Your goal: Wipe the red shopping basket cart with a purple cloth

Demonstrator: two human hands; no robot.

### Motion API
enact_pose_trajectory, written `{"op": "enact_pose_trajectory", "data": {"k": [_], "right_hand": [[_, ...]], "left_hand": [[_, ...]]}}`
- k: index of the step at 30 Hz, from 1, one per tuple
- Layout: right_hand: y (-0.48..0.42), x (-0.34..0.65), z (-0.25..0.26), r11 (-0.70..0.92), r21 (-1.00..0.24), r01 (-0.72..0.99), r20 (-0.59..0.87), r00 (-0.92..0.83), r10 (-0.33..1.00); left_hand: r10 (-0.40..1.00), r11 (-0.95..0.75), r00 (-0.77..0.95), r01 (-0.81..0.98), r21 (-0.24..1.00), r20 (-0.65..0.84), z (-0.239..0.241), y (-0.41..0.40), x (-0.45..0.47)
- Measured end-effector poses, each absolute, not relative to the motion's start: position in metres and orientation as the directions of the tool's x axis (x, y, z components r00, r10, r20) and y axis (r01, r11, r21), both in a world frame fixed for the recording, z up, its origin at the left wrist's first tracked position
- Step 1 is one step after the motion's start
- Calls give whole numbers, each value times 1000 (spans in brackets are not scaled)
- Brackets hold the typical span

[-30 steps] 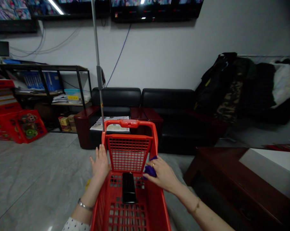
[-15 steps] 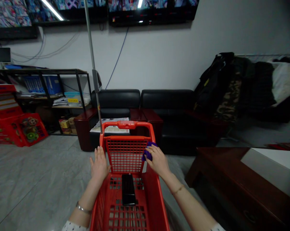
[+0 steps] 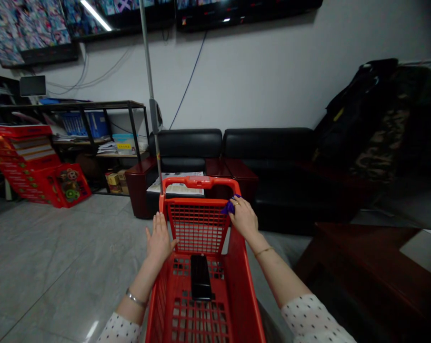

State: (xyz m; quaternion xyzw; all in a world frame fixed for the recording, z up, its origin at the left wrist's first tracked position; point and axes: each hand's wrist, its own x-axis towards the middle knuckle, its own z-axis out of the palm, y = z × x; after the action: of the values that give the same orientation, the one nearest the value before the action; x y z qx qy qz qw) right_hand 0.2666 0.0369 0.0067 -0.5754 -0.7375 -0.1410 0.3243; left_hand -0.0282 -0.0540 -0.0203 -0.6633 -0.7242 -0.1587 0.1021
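Observation:
In front of me stands a red plastic shopping cart (image 3: 244, 281) with a grid floor, a grid back panel and a handle on the far side. My left hand (image 3: 159, 242) rests on the cart's left rim, fingers stretched out flat. At the far right corner, my right hand (image 3: 244, 217) grips a purple cloth (image 3: 228, 208) against the rim, just below the handle; most of the cloth is under the fingers. On the cart's floor lies a black phone-like object (image 3: 200, 276). A grey metal pole (image 3: 148, 62) rises from the cart's far left corner.
Behind the cart are black armchairs (image 3: 268, 143) with dark red wooden arms and a newspaper (image 3: 179, 183) on one seat. A wooden table (image 3: 365, 267) stands close at right. Red boxes (image 3: 25, 166) and a shelf (image 3: 104, 105) are at left; screens hang above.
My right hand has moved the purple cloth up the cart's right side to the corner near the handle. My left hand stays on the left rim. The view has turned slightly left.

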Motion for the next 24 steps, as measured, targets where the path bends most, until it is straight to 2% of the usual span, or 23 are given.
{"op": "enact_pose_trajectory", "data": {"k": [3,6,10,15,21,24], "right_hand": [[28,263,-5,309,-148,939,626,-153,765],[-23,264,-36,371,-150,917,625,-203,754],[-77,266,-60,434,-206,877,647,-211,732],[-24,264,-18,390,-238,889,657,-149,739],[91,257,46,99,-343,934,642,156,751],[100,258,42,111,-331,937,615,125,778]], "left_hand": [[928,35,-108,978,204,357,-25,-51,-33],[928,18,-122,959,283,353,-28,-51,-38],[933,38,-125,966,254,337,-27,-54,-39],[942,50,-101,986,162,322,-24,-54,-40],[938,34,-79,990,138,337,-28,-51,-43],[938,32,-85,986,161,337,-30,-50,-44]]}}
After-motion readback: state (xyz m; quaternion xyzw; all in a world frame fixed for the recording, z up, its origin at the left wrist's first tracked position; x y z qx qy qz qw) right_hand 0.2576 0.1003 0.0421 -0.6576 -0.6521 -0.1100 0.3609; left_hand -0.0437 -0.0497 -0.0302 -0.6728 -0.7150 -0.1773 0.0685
